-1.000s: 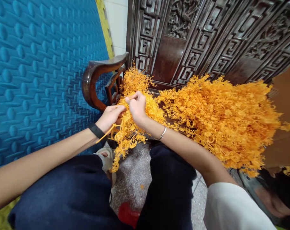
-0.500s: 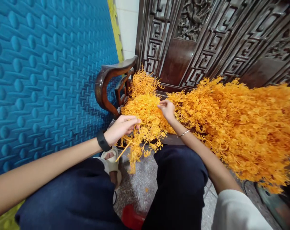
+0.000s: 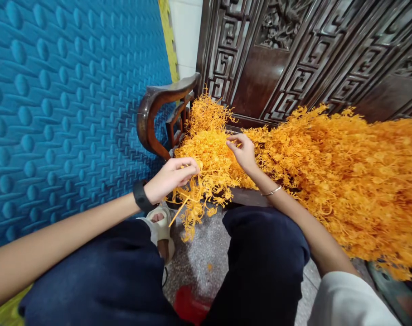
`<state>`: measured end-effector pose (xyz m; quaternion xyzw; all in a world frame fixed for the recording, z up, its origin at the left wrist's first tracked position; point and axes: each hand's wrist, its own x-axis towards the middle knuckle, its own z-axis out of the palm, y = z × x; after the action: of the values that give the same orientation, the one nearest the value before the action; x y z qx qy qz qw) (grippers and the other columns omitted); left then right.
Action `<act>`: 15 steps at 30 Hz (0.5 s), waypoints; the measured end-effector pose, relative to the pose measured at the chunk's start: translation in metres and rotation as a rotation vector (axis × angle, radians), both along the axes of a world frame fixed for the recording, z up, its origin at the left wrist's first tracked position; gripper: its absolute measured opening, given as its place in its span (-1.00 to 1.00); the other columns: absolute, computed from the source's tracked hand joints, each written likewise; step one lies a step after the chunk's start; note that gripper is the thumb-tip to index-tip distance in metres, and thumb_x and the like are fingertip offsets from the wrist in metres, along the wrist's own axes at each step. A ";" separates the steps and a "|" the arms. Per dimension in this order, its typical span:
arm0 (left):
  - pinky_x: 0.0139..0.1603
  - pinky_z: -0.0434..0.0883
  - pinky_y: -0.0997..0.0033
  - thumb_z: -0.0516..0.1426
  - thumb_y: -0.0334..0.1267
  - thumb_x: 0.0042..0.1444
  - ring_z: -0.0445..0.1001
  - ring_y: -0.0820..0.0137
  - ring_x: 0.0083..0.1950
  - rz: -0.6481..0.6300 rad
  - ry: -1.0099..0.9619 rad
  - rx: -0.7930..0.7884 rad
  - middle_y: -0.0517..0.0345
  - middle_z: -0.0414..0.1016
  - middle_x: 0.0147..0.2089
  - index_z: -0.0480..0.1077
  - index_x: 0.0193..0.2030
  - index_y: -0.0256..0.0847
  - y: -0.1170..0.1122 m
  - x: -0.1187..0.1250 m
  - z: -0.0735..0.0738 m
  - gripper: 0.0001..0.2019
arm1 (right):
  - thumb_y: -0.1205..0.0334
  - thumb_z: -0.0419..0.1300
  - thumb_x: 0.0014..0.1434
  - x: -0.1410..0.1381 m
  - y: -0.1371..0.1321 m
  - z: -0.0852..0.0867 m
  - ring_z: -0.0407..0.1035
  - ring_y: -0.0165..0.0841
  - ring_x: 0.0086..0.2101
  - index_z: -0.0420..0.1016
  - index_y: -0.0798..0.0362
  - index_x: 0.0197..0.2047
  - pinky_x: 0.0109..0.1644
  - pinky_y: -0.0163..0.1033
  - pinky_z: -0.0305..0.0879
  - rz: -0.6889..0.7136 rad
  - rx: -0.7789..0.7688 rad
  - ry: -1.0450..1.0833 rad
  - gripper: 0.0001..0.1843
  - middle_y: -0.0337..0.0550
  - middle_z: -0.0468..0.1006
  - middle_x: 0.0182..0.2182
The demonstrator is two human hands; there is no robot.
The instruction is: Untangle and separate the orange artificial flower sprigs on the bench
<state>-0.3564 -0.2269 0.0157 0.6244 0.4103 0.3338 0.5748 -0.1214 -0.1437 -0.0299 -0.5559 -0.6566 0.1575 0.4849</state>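
Observation:
Orange plastic flower sprigs (image 3: 209,147) lie heaped on the dark wooden seat in front of me. My left hand (image 3: 173,179), with a black band at the wrist, is closed on an orange plastic flower sprig (image 3: 192,215); its straight stem and small blossoms hang below the fingers, over the seat's front edge. My right hand (image 3: 244,151), with a thin bangle, hovers at the right side of the heap. Its thumb and forefinger are bent together in a pinch, and anything between the tips is too small to make out.
A far bigger pile of orange sprigs (image 3: 355,190) spreads to the right. Behind stands a carved wooden backrest (image 3: 260,81), with a curved armrest (image 3: 146,113) on the left. Blue foam matting (image 3: 73,113) covers the left side. A red object (image 3: 192,305) lies on the speckled floor.
My right hand has shifted slightly to the right, its thumb and forefinger still curved together. My left hand keeps its hold on the sprig. The view has moved a little.

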 end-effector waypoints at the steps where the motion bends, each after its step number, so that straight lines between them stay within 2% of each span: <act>1: -0.61 -0.07 0.55 0.11 -0.29 0.02 -0.02 0.63 -0.63 -0.008 0.020 0.007 0.37 0.06 -0.63 0.31 -0.48 -0.26 0.000 0.000 0.000 -0.88 | 0.19 0.18 0.10 -0.005 -0.007 0.009 0.35 -0.33 -0.30 0.50 0.13 -0.31 -0.11 -0.14 0.26 0.127 -0.027 0.075 -0.82 -0.07 0.50 -0.31; 4: -0.60 -0.04 0.55 0.12 -0.25 0.01 0.01 0.63 -0.61 -0.035 0.080 0.060 0.36 0.13 -0.60 0.33 -0.45 -0.27 0.001 0.000 -0.002 -0.87 | 0.02 0.14 0.15 -0.021 -0.030 0.037 0.37 -0.39 -0.30 0.52 0.09 -0.32 -0.13 -0.20 0.27 0.537 -0.195 0.123 -0.70 -0.15 0.52 -0.37; 7: -0.54 0.06 0.55 0.14 -0.24 -0.04 0.11 0.60 -0.55 -0.055 0.127 0.152 0.30 0.24 -0.54 0.34 -0.47 -0.28 0.002 0.000 -0.004 -0.86 | 0.05 0.25 0.06 -0.036 -0.046 0.055 0.37 -0.42 -0.30 0.52 0.09 -0.29 -0.14 -0.23 0.26 0.811 -0.340 -0.012 -0.73 -0.19 0.53 -0.35; 10: -0.49 0.11 0.54 0.15 -0.25 -0.09 0.16 0.58 -0.51 -0.057 0.156 0.185 0.31 0.25 -0.55 0.34 -0.51 -0.29 0.003 -0.001 -0.004 -0.86 | 0.15 0.34 -0.04 -0.043 -0.051 0.056 0.35 -0.45 -0.36 0.47 0.12 -0.33 -0.20 -0.26 0.26 0.895 -0.403 -0.033 -0.75 -0.22 0.51 -0.40; 15: -0.42 0.17 0.52 0.15 -0.25 -0.13 0.22 0.56 -0.47 -0.077 0.226 0.128 0.27 0.33 -0.52 0.37 -0.53 -0.30 0.003 -0.002 -0.002 -0.86 | 0.22 0.35 -0.06 -0.049 -0.049 0.047 0.30 -0.49 -0.37 0.30 0.09 -0.43 -0.20 -0.27 0.26 0.889 -0.435 0.162 -0.73 -0.29 0.40 -0.43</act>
<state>-0.3584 -0.2242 0.0133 0.7086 0.4260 0.2645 0.4965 -0.1703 -0.1927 0.0170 -0.2963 -0.7421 0.5248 0.2933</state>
